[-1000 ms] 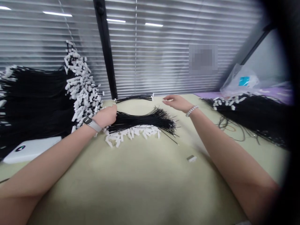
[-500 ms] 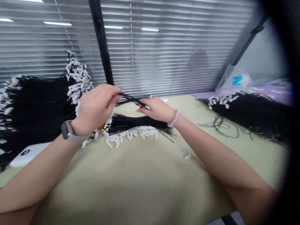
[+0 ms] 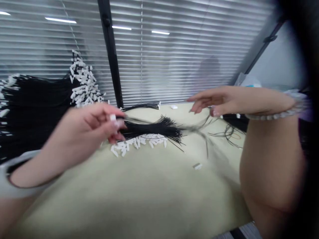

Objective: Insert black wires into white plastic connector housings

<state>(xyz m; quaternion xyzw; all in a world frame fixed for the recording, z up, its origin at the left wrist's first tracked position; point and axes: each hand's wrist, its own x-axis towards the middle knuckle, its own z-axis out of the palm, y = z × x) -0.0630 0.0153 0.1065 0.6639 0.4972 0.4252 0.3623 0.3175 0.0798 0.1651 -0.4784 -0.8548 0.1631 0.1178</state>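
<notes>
My left hand [image 3: 92,127] is closed around the end of a few black wires [image 3: 137,119], and a white connector [image 3: 113,117] shows between its fingertips. The wires stretch right, blurred, and their loose ends fan out below my right hand [image 3: 221,101]. That hand hovers with fingers stretched out, holding nothing I can see. Beneath the held wires, a bundle of black wires [image 3: 159,129] lies on the table, its bare ends pointing right. White connectors [image 3: 136,142] stick out along the front of this bundle.
A tall heap of black wires [image 3: 37,113] with white connectors [image 3: 84,81] fills the left side. Several wires [image 3: 142,106] lie behind the bundle. A loose white piece [image 3: 197,166] is on the table [image 3: 149,192]. Blinds [image 3: 169,59] stand behind; more wires [image 3: 230,134] lie right.
My hands have moved apart, the left one leftward and nearer, the right one far to the right. My right hand has let go of the wires, whose ends now swing loose.
</notes>
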